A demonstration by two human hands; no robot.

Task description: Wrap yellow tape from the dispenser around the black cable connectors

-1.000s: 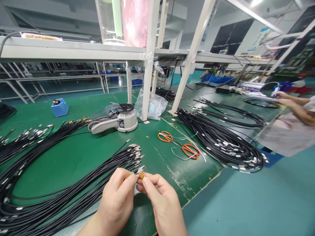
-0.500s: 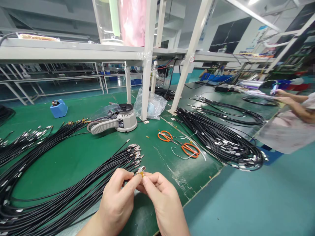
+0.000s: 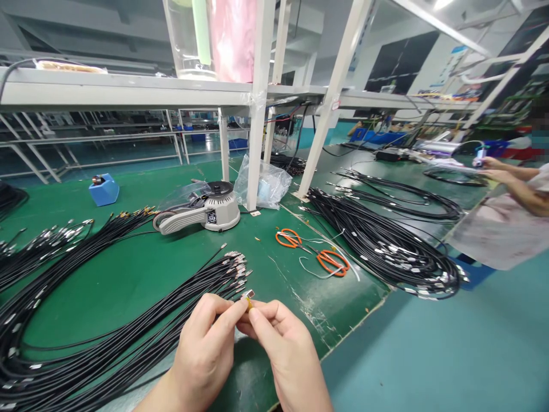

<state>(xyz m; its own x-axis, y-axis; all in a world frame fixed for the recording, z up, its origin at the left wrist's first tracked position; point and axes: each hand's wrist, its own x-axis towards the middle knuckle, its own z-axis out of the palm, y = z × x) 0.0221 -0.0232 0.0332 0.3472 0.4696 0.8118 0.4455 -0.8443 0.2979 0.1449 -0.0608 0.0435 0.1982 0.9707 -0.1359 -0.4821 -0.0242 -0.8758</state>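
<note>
1. One bunch of black cables with silver metal tips [image 3: 40, 246] lies at the far left of one green tabletop [image 3: 103, 280].
2. One blue faceted plastic holder [image 3: 104, 191] stands beyond it.
3. One large curved bundle of black cables [image 3: 163, 320], too many to count, bends round towards the hands.
4. One grey-white round tape dispenser [image 3: 219, 212] sits behind that bundle.
5. The left hand [image 3: 206, 340], fingers curled, pinches one small silver rectangular connector [image 3: 249, 294] between thumb and forefinger; the connector pokes above the fingertips, near the bundle's silver ends.
6. One clear crumpled plastic bag [image 3: 272, 189] lies against a white post [image 3: 257, 114].
7. The right hand [image 3: 285, 346], thumb and forefinger closed, grips one yellow strip [image 3: 249, 304] just below the connector.
8. Two pairs of orange-handled scissors [image 3: 333, 262] lie tip to tip.
9. One thick looped bundle of black cables [image 3: 381, 246] lies further right.
10. One co-worker's two hands [image 3: 493, 169] work at the far right.
</note>
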